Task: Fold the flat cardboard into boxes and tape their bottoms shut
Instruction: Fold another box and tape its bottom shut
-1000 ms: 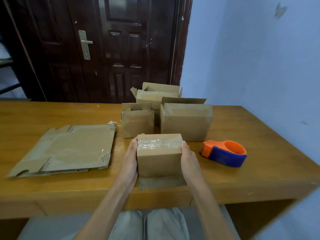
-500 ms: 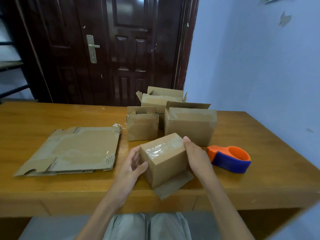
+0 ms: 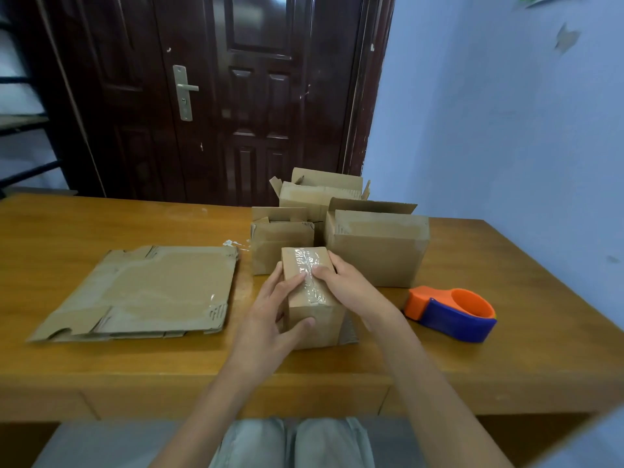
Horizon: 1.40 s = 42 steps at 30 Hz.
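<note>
- A stack of flat cardboard [image 3: 141, 292] lies on the left part of the wooden worktop [image 3: 506, 349], with patches of old clear tape on its upper sheet and torn notches along its edges.
- A small scrap of crumpled tape [image 3: 229, 243] sits on the worktop just beyond the far right corner of that stack.
- The left hand [image 3: 270, 319] grips the small box [image 3: 312, 312] from its left side: the fingers lie up along the side and top edge, and the thumb curls round onto the near face.
- The small box stands near the front edge of the worktop, in the middle, with its taped bottom facing up. A strip of wrinkled clear tape [image 3: 309, 275] runs along the seam on that face. One flap shows flat on the worktop under its right near corner.
- The right hand [image 3: 347, 285] holds the box from the right, its fingers bent over the top edge with the tips pressing on the tape.
- Behind the small box stand three folded boxes: one just behind it [image 3: 282, 244], a larger one to the right [image 3: 378, 251] and another further back [image 3: 320, 194], their top flaps up.
- An orange and blue tape dispenser [image 3: 452, 314] rests on the worktop to the right of the hands, apart from them.
</note>
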Tool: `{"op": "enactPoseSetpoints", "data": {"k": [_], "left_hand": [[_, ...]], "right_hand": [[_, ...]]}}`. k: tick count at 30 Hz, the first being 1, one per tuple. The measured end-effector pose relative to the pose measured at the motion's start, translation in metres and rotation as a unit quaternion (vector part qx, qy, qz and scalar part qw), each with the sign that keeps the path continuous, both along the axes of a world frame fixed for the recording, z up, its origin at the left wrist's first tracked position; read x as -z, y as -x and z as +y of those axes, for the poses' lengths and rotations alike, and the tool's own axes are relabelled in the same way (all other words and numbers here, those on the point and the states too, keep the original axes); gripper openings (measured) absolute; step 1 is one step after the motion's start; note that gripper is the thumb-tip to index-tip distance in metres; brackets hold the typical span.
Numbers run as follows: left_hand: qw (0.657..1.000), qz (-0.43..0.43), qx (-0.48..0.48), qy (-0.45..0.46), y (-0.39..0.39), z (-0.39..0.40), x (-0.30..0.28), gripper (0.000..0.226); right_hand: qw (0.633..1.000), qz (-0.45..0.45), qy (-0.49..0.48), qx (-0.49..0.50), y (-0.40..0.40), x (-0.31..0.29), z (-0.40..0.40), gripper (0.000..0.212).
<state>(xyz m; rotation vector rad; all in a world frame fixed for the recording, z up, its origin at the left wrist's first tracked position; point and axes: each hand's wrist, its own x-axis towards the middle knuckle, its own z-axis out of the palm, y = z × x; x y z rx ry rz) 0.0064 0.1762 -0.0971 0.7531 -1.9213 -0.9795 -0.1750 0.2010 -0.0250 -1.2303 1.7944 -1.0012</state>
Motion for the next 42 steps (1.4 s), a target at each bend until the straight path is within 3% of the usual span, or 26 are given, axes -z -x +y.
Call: {"op": "enactPoseSetpoints", "data": {"k": [10, 18, 24, 29, 32, 34, 38, 42], "left_hand": [[0.998, -0.015, -0.033, 0.051, 0.009, -0.006, 0.014, 0.078], [0.999, 0.021, 0.029, 0.002, 0.006, -0.010, 0.013, 0.077], [1.000, 0.006, 0.020, 0.008, 0.006, -0.013, 0.014, 0.078], [0.998, -0.031, 0.007, 0.048, 0.001, -0.016, 0.015, 0.074], [0.994, -0.063, -0.012, 0.085, 0.001, -0.019, 0.013, 0.074], [0.994, -0.059, -0.017, 0.086, 0.003, -0.016, 0.014, 0.071], [0.994, -0.037, -0.040, 0.095, 0.009, -0.011, 0.016, 0.071], [0.996, -0.024, -0.030, 0.076, 0.013, -0.010, 0.017, 0.063]], "right_hand": [[0.976, -0.202, 0.018, 0.081, -0.004, 0.023, 0.001, 0.060], [0.960, -0.260, 0.017, 0.098, -0.010, 0.024, 0.005, 0.056], [0.948, -0.298, 0.044, 0.100, -0.013, 0.026, 0.014, 0.041], [0.974, -0.121, 0.124, 0.147, 0.026, 0.015, 0.048, 0.028], [0.949, 0.200, 0.149, 0.195, 0.084, 0.011, 0.087, 0.014], [0.899, 0.388, 0.070, 0.190, 0.123, 0.014, 0.108, 0.029], [0.855, 0.504, -0.067, 0.105, 0.173, 0.030, 0.128, 0.067], [0.838, 0.535, -0.049, 0.100, 0.184, 0.040, 0.131, 0.068]]}}
